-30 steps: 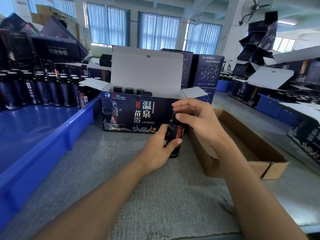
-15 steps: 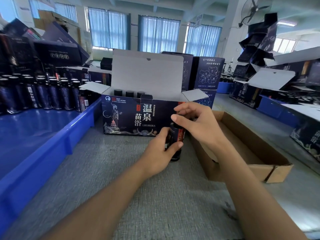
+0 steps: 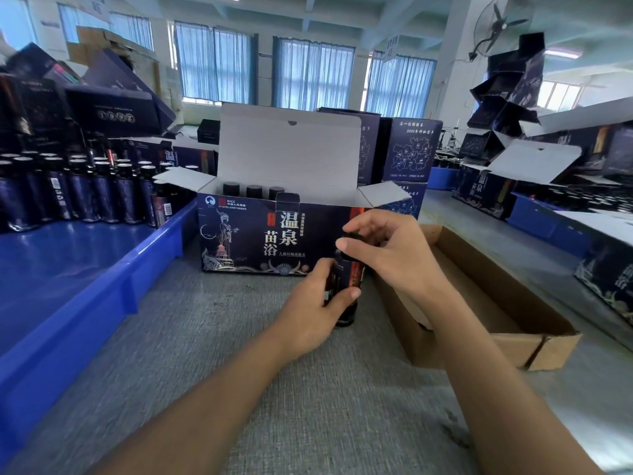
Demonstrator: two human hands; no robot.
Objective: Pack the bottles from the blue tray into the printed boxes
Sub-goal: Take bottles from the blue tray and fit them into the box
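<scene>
A dark bottle (image 3: 349, 286) with a red label stands upright on the grey table just in front of the printed box (image 3: 267, 241). My left hand (image 3: 315, 310) grips its body from the left. My right hand (image 3: 390, 252) pinches its black cap from above. The printed box is open, its white lid flap raised, and three black bottle caps (image 3: 253, 192) show inside at the left end. The blue tray (image 3: 85, 269) lies at the left, with several dark bottles (image 3: 78, 193) standing along its far side.
An open brown cardboard tray (image 3: 486, 303) sits on the table right of my hands. More printed boxes (image 3: 411, 152) stand behind the open box, and stacks of boxes rise at the far left and right. Grey table surface spreads in front.
Both hands have kept hold of the same bottle in front of the box. My right hand's fingers have shifted slightly on the cap; the bottle stays on the table.
</scene>
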